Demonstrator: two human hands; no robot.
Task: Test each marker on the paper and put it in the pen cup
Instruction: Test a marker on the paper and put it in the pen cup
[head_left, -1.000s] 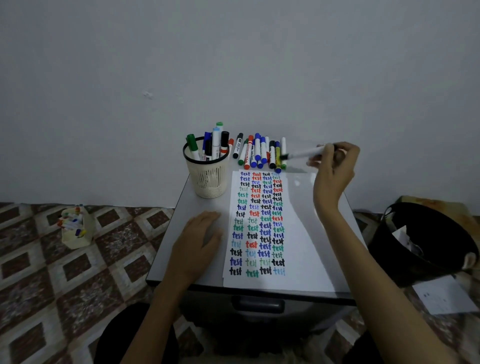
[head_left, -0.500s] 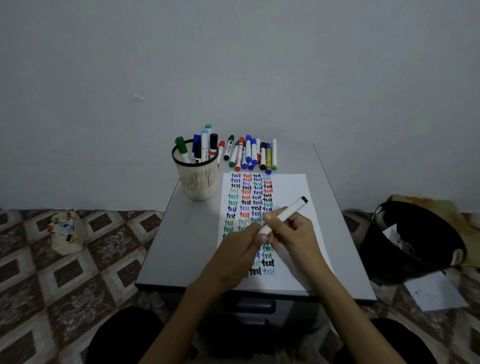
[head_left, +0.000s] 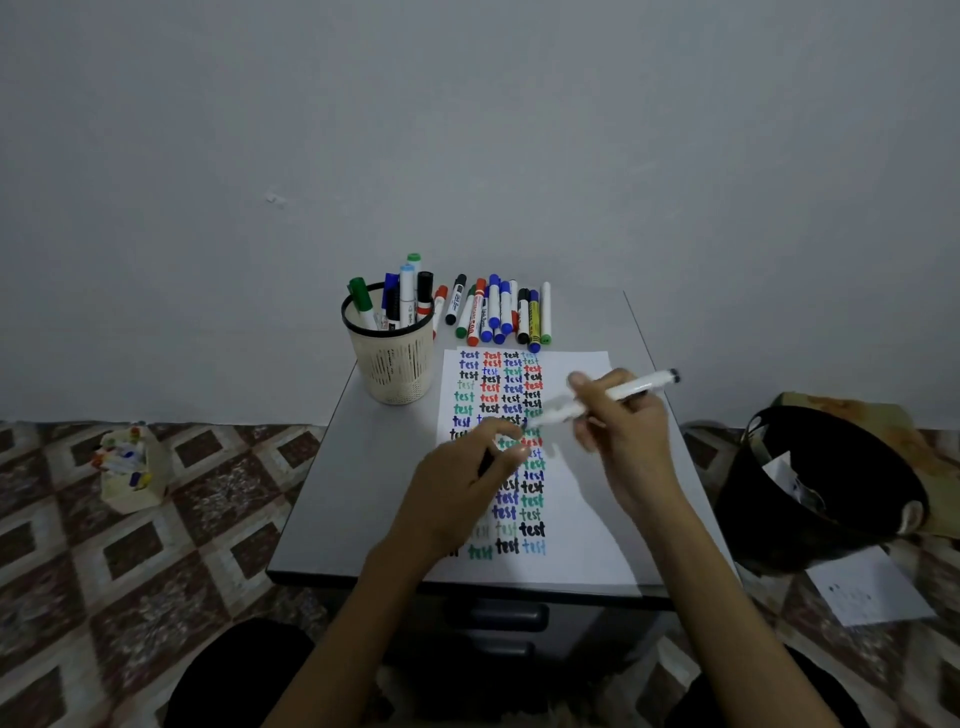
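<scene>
Several markers (head_left: 395, 301) already stand in the cream slotted plastic pen cup (head_left: 395, 369) at the back left of the grey table top (head_left: 363, 478). Just right of it, a row of capped markers (head_left: 498, 312) lies along the far edge, apparently still to be tested. In front lies the white sheet of paper (head_left: 587, 551), with four columns of the word "test" in several colours. The left hand (head_left: 457, 488) hovers over those columns. Its thumb and forefinger curl together, pinching what looks like a small dark cap (head_left: 485, 461), though blur leaves that unsure. The right hand (head_left: 623, 436) has its fingers curled round the slim white marker (head_left: 631, 388). The marker's dark end points up and right, and its blurred tip aims down at the sheet without clearly touching it. Half a second ago both hands met at the marker's lower end; now they are apart, so the cap has probably just come off. Writing in the bare right margin comes next, then recapping and the cup.
</scene>
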